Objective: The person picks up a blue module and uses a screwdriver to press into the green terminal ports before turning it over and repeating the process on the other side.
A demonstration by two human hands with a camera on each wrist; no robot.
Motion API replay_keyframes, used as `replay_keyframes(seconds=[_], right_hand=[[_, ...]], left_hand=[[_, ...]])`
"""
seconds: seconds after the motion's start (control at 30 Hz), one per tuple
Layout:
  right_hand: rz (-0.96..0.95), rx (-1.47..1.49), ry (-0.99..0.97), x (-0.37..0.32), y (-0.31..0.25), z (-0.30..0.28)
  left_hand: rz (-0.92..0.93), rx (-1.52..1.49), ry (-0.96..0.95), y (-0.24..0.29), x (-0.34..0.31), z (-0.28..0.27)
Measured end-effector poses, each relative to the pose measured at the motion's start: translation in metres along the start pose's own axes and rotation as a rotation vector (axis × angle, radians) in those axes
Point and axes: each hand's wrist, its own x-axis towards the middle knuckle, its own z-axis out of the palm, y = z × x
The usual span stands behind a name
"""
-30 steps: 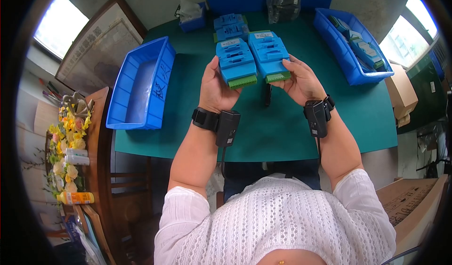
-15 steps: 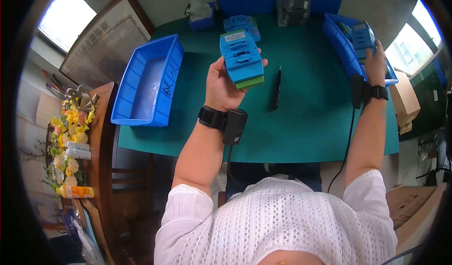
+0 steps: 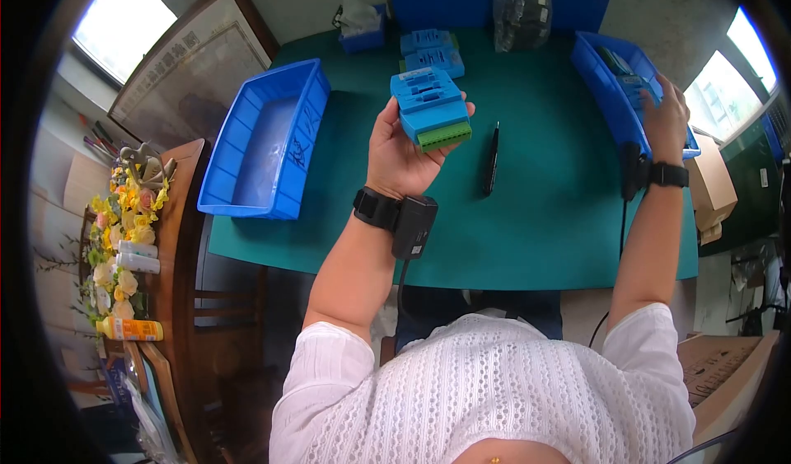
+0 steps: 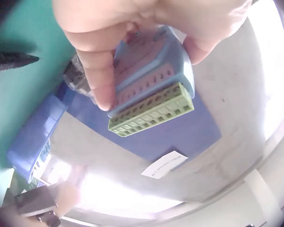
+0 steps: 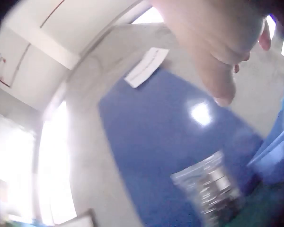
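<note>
My left hand (image 3: 397, 157) holds a blue electronic module (image 3: 428, 111) with a green terminal block (image 3: 445, 136) facing me, raised over the green table. In the left wrist view, fingers and thumb grip the module's sides, and the terminal block (image 4: 151, 111) shows its row of square openings. My right hand (image 3: 666, 119) is over the right-hand blue bin (image 3: 600, 93), where more blue modules (image 3: 633, 86) lie. Its fingers are loosely bent, with nothing seen in them. In the right wrist view that hand (image 5: 213, 42) shows its thumb extended, the other fingers largely hidden.
A black pen (image 3: 492, 163) lies mid-table. Behind the left hand sit more blue modules (image 3: 437, 58). At the left stands another blue bin (image 3: 306, 130). Along the back are a tissue box (image 3: 362, 39) and a clear bag of dark parts (image 3: 524, 12).
The right hand let go of the left hand's module pair, carried one module to the right-hand bin and released it there. The left hand kept its module and tilted it slightly.
</note>
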Motion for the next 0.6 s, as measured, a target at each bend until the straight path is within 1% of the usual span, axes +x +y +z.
replay_keyframes(seconds=[0.03, 0.07, 0.1, 0.13, 0.17, 0.2, 0.27, 0.3, 0.4, 0.47, 0.5, 0.57, 0.6], right_hand=[[-0.141, 0.147, 0.087, -0.004, -0.021, -0.008], [-0.192, 0.407, 0.042, -0.014, -0.060, -0.030], [-0.275, 0.686, -0.051, -0.026, -0.087, -0.039], [-0.424, 0.885, -0.213, -0.036, -0.112, -0.054], [-0.592, 0.905, -0.278, -0.047, -0.128, -0.053], [-0.650, 0.996, -0.354, -0.060, -0.143, -0.052], [-0.688, 0.965, -0.369, -0.076, -0.163, -0.039], [-0.669, 0.976, -0.339, -0.080, -0.162, -0.031], [-0.618, 0.997, -0.247, -0.081, -0.158, -0.012], [-0.582, 0.987, -0.182, -0.079, -0.152, -0.008], [-0.417, 1.088, -0.209, -0.078, -0.149, -0.008], [-0.076, 1.269, -0.258, -0.080, -0.141, -0.011], [-0.021, 1.356, -0.275, -0.080, -0.137, -0.013]], left_hand=[[-0.009, -0.026, -0.001, -0.001, 0.000, -0.001], [-0.019, -0.052, -0.003, -0.002, 0.000, -0.001], [-0.018, -0.010, 0.043, -0.004, -0.001, 0.002], [-0.019, 0.031, 0.089, -0.008, -0.003, 0.007], [-0.021, 0.073, 0.134, -0.011, -0.004, 0.011], [-0.023, 0.087, 0.114, -0.014, -0.005, 0.013], [-0.024, 0.115, 0.076, -0.019, -0.009, 0.014], [-0.058, 0.146, 0.024, -0.020, -0.011, 0.014], [-0.096, 0.162, 0.149, -0.025, -0.010, 0.023], [-0.223, 0.300, 0.120, -0.021, -0.012, 0.025], [-0.290, 0.370, 0.100, -0.016, -0.013, 0.025], [-0.153, 0.891, 0.152, 0.007, -0.021, 0.015], [-0.016, 1.040, 0.145, 0.007, -0.021, 0.015]])
